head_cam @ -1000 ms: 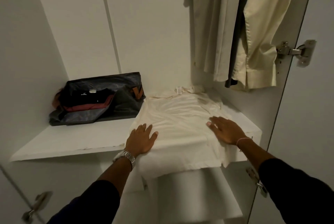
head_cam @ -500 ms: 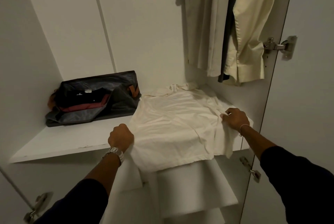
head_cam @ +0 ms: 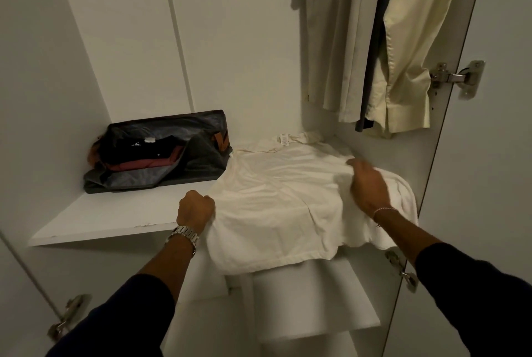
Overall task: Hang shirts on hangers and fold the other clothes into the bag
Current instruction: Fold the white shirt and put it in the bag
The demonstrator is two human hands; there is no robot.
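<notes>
Both hands on the shirt, mid-fold

Head cam: cream shirt (head_cam: 276,201) lies flat on shelf (head_cam: 115,215), hem hanging off front. Left hand (head_cam: 195,210) clenched on its left edge, right hand (head_cam: 367,187) pinching right side. Bag (head_cam: 161,152) w/ folded clothes just left.

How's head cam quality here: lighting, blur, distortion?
Head view: dim, warm, flat light, no glare; soft shadow under the shelf. Wide-angle bend bows the wardrobe door edge. Right hand slightly motion-smeared on the cream garment; left hand sharper. Bag contents dark, low in detail.
</notes>
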